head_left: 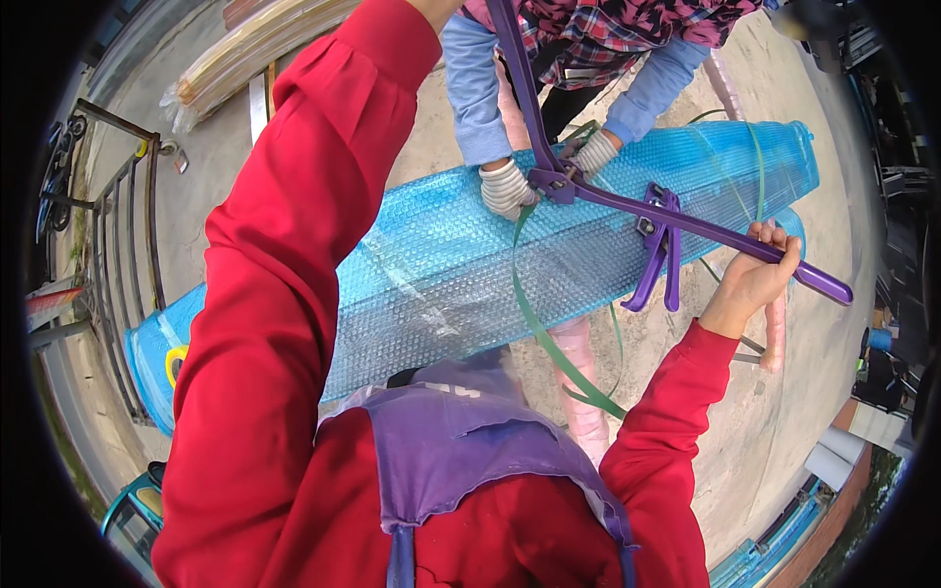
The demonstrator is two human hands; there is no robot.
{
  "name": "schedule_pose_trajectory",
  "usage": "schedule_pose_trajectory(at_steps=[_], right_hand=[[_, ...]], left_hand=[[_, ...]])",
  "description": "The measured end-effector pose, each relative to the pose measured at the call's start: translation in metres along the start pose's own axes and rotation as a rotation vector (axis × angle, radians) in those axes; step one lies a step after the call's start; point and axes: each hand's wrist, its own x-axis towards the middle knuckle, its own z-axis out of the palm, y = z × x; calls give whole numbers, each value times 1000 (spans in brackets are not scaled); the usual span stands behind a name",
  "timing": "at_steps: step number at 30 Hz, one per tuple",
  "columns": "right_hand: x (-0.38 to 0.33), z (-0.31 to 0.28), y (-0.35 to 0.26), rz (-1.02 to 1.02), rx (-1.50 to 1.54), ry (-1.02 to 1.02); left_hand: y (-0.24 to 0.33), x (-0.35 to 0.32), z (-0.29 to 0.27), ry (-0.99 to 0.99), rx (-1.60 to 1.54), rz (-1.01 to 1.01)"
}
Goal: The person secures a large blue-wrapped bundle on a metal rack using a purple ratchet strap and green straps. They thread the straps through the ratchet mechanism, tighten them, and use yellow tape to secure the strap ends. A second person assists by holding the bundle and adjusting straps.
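Observation:
A long bundle in blue bubble wrap [436, 279] lies across in front of me, on pink-wrapped supports. Over it is a purple strapping tool with two long handles [720, 233]; its jaw head [555, 182] sits at the bundle's far side. My right hand [760, 269] is closed around the handle reaching right. A purple forked piece [659, 250] hangs at that handle. Raised to the upper edge, my left arm [323, 127] shows only its wrist, the hand being out of the picture. A green strap [529, 309] loops down from beside the jaw head.
Across the bundle, a co-worker's gloved hands [507, 190] are at the jaw head. Long wrapped strips [250, 61] lie at the upper left, near a metal rail frame [127, 225]. White rolls [835, 458] and blue wrapped lengths [779, 539] lie at the lower right.

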Motion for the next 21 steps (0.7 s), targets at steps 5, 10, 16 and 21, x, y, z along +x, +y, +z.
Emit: schedule_pose_trajectory(at_steps=[5, 10, 16, 21], right_hand=[[13, -108, 75, 250, 214, 262], [12, -140, 106, 305, 255, 412], [12, -148, 101, 344, 225, 515], [47, -159, 74, 411, 533, 439]], left_hand=[[-35, 41, -112, 348, -107, 108], [-64, -8, -192, 640, -113, -75], [-70, 17, -168, 778, -65, -83], [-43, 70, -178, 346, -341, -6]])
